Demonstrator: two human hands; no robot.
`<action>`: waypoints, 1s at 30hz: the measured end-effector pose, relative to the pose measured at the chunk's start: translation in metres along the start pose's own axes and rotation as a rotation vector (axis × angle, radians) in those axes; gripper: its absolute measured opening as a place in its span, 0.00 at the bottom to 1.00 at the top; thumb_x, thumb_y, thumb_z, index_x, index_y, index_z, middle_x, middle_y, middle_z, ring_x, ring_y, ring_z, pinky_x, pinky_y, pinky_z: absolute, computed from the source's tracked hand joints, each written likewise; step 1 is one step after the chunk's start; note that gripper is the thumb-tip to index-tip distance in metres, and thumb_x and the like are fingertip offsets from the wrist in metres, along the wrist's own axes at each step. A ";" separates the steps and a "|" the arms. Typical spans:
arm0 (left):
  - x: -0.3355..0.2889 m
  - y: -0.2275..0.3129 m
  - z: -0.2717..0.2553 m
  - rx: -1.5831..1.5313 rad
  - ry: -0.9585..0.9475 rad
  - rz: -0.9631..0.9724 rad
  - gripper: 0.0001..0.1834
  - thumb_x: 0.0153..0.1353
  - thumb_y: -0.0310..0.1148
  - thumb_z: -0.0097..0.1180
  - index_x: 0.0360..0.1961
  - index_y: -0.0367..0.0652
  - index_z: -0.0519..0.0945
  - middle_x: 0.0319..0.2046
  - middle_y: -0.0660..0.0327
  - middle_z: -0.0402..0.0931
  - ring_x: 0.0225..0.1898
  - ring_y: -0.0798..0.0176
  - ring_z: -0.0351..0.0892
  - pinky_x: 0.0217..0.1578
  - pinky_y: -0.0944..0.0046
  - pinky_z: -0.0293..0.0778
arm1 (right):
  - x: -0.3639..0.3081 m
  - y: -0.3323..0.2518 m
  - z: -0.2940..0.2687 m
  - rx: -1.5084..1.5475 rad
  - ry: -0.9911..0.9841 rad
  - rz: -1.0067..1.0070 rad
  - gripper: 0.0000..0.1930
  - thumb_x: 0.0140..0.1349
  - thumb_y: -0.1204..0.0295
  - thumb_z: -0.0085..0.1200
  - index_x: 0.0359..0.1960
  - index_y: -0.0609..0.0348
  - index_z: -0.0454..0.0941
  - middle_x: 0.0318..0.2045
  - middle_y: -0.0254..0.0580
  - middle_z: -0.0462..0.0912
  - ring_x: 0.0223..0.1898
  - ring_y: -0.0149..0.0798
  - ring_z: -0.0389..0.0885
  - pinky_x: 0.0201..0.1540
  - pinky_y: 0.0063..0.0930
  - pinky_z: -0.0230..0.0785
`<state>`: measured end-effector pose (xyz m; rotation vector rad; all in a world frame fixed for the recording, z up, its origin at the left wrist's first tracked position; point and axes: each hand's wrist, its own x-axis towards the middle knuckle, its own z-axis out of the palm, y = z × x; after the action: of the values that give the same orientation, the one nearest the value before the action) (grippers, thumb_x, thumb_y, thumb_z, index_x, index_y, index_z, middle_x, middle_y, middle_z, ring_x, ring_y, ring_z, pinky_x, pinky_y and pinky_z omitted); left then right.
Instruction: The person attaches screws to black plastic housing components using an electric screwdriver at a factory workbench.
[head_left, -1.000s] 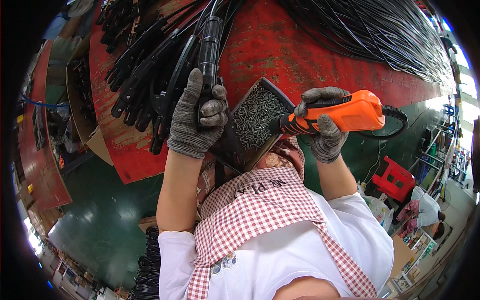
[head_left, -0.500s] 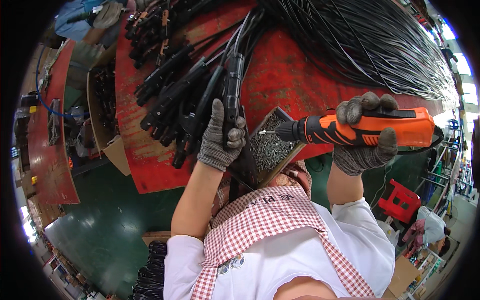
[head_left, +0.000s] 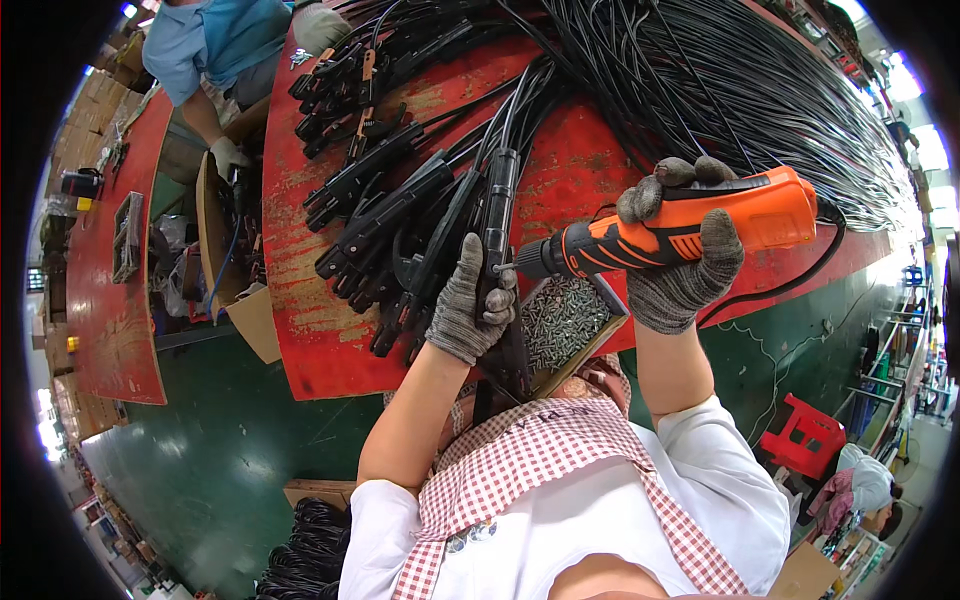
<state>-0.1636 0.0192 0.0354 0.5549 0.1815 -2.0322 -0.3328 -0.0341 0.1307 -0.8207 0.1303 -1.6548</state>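
My left hand (head_left: 470, 308), in a grey knit glove, grips a black welding electrode holder (head_left: 497, 215) with its cable running away from me. My right hand (head_left: 682, 258), also gloved, holds an orange and black electric screwdriver (head_left: 690, 228); its tip touches the side of the holder just above my left fingers. A shallow box of small screws (head_left: 562, 322) lies under both hands at the edge of the red worktable (head_left: 320, 330). A red-and-white checked apron covers my chest.
Several more black electrode holders (head_left: 390, 200) lie piled on the table's left half, and a large bundle of black cables (head_left: 720, 90) fans across the top right. Another person in blue (head_left: 215, 45) works at the far left. A cardboard box (head_left: 235, 260) and a red stool (head_left: 805, 440) stand on the green floor.
The screwdriver has come left until its tip meets the holder in my left hand. The view has shifted, so the table and the other person show more fully.
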 end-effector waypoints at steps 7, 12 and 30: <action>0.002 0.000 -0.002 -0.018 -0.065 -0.025 0.22 0.55 0.52 0.43 0.34 0.41 0.71 0.18 0.58 0.73 0.09 0.72 0.68 0.04 0.79 0.60 | 0.003 0.001 0.003 0.009 0.011 -0.004 0.21 0.49 0.70 0.50 0.45 0.61 0.62 0.37 0.52 0.72 0.31 0.42 0.75 0.34 0.36 0.69; -0.001 0.002 0.001 0.029 -0.052 -0.034 0.22 0.52 0.53 0.45 0.27 0.42 0.69 0.17 0.61 0.71 0.10 0.72 0.68 0.06 0.78 0.61 | 0.002 0.004 0.002 0.002 0.010 -0.004 0.21 0.48 0.70 0.51 0.45 0.61 0.62 0.37 0.52 0.72 0.31 0.41 0.75 0.34 0.35 0.70; -0.001 0.002 0.002 -0.009 -0.056 -0.029 0.21 0.53 0.52 0.46 0.30 0.42 0.70 0.17 0.60 0.72 0.10 0.72 0.69 0.06 0.78 0.62 | -0.001 0.004 0.005 -0.062 0.042 -0.010 0.18 0.50 0.66 0.49 0.43 0.59 0.66 0.35 0.47 0.72 0.30 0.38 0.72 0.30 0.33 0.66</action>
<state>-0.1621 0.0183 0.0381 0.4919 0.1655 -2.0718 -0.3267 -0.0324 0.1317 -0.8345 0.2079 -1.6855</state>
